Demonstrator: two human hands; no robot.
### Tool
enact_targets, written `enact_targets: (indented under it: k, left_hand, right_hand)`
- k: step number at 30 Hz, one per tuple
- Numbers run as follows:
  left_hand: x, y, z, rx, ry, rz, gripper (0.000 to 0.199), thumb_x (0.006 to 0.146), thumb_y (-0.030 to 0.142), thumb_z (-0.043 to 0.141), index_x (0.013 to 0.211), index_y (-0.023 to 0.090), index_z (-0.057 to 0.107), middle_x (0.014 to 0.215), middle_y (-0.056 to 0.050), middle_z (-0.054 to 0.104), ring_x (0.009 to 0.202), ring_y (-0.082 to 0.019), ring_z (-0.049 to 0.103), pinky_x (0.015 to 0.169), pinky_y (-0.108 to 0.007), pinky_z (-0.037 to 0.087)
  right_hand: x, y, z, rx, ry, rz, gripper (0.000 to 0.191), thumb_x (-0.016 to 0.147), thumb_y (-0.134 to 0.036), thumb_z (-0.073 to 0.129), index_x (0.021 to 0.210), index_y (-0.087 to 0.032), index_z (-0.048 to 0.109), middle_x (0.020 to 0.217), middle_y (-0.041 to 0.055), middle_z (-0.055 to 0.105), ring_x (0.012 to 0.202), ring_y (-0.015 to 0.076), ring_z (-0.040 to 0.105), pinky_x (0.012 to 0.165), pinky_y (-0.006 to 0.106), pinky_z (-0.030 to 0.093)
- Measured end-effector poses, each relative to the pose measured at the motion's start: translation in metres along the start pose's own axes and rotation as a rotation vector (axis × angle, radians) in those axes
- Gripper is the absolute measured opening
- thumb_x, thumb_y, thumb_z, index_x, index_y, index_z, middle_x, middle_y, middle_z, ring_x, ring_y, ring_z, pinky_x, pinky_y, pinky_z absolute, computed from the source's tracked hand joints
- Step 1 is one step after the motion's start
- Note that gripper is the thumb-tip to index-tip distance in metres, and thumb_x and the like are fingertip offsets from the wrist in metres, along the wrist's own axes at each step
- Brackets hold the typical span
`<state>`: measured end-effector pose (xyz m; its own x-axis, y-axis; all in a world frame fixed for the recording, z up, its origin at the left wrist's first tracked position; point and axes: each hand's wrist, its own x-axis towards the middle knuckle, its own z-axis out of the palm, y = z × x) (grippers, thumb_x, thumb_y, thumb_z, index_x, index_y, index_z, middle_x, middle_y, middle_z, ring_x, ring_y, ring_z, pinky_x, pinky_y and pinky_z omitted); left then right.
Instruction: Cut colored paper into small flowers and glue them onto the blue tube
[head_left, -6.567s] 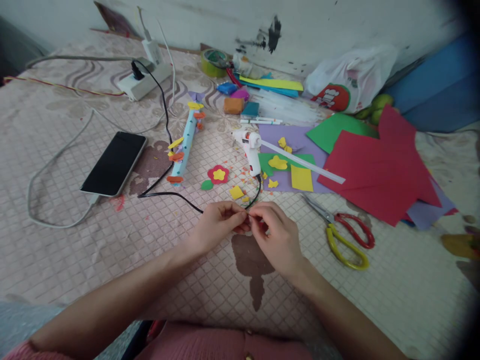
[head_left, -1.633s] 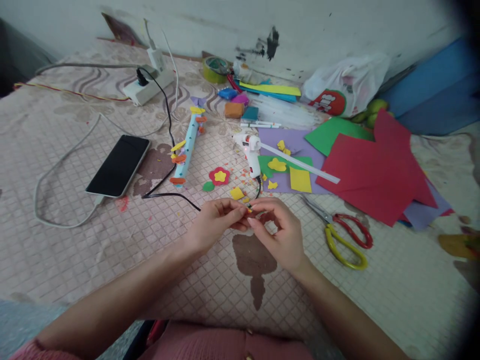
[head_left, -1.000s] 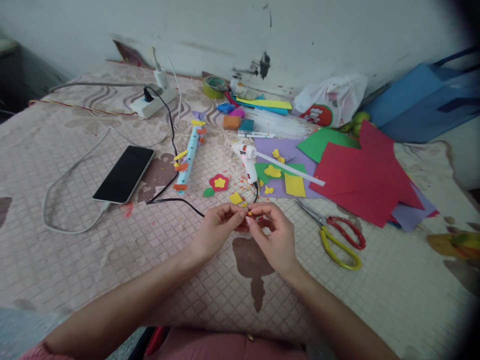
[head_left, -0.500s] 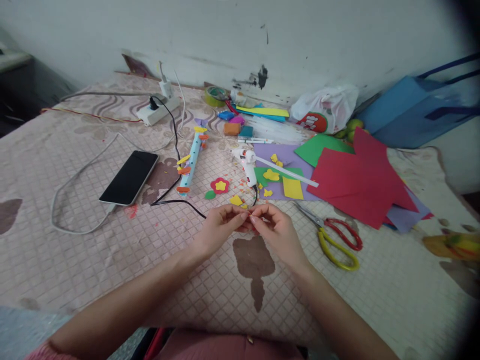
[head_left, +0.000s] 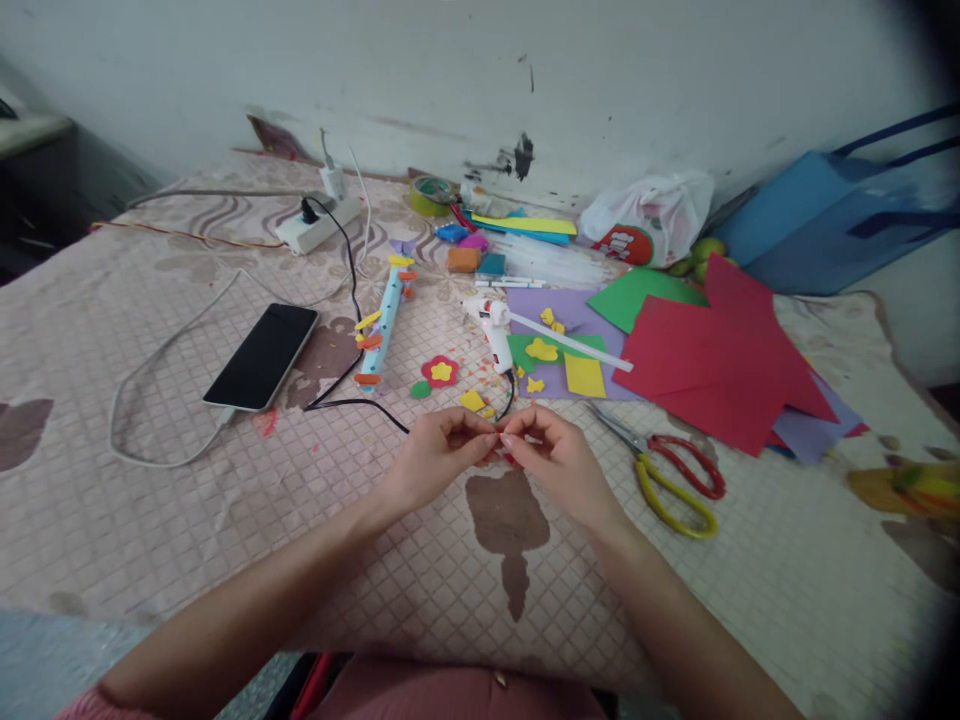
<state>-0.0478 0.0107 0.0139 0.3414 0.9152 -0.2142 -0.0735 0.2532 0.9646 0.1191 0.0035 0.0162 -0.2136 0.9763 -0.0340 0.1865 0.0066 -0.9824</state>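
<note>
My left hand (head_left: 450,445) and my right hand (head_left: 546,450) meet at the front middle of the table, thumbs and fingertips pinched together. Between the fingertips shows a small orange-red piece (head_left: 502,435), mostly hidden by the fingers; its kind cannot be made out. Just beyond the hands lie yellow foam scraps (head_left: 472,401), a red flower with a yellow centre (head_left: 440,371) and a green leaf shape (head_left: 420,389). A white hot glue gun (head_left: 493,335), with a clear glue stick (head_left: 574,342) in it, rests behind them.
Scissors (head_left: 639,446) lie open at the right, near red sheets (head_left: 720,360). To the left are a phone (head_left: 262,357) on its cable, a decorated light-blue strip (head_left: 384,320) and a power strip (head_left: 319,228). The glue gun's black cord (head_left: 379,408) runs close to my left hand.
Both hands stay in nearly the same place, still pinching. The fingertips have shifted slightly, and a bit more orange and red shows between them.
</note>
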Motion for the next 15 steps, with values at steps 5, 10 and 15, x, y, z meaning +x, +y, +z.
enact_targets:
  k: [5, 10, 15]
  left_hand:
    - [-0.0010, 0.0015, 0.0008, -0.013, -0.030, -0.011, 0.018, 0.073, 0.027, 0.065, 0.081, 0.012, 0.061, 0.073, -0.003, 0.064, 0.066, -0.011, 0.061, 0.064, -0.022, 0.050]
    - [-0.0009, 0.0012, 0.0021, -0.033, -0.037, -0.045, 0.016, 0.076, 0.026, 0.063, 0.078, 0.011, 0.059, 0.069, -0.003, 0.064, 0.063, -0.009, 0.061, 0.062, -0.020, 0.050]
    - [-0.0013, -0.0011, 0.0024, -0.118, -0.032, -0.077, 0.017, 0.079, 0.028, 0.060, 0.080, 0.011, 0.058, 0.071, -0.003, 0.065, 0.064, -0.009, 0.063, 0.061, -0.019, 0.050]
  right_hand:
    - [-0.0004, -0.0009, -0.0024, 0.023, -0.044, 0.017, 0.007, 0.079, -0.023, 0.058, 0.075, -0.019, 0.054, 0.081, 0.0009, 0.060, 0.063, 0.0106, 0.054, 0.054, 0.023, 0.046]
    - [-0.0012, -0.0011, -0.0022, 0.072, -0.047, 0.020, 0.007, 0.080, -0.025, 0.058, 0.081, -0.019, 0.056, 0.078, 0.0002, 0.058, 0.064, 0.0110, 0.055, 0.053, 0.023, 0.046]
    - [-0.0045, 0.0015, 0.0024, 0.152, -0.019, 0.032, 0.016, 0.084, -0.030, 0.055, 0.094, -0.019, 0.057, 0.087, 0.0032, 0.060, 0.070, 0.0124, 0.057, 0.057, 0.025, 0.049]
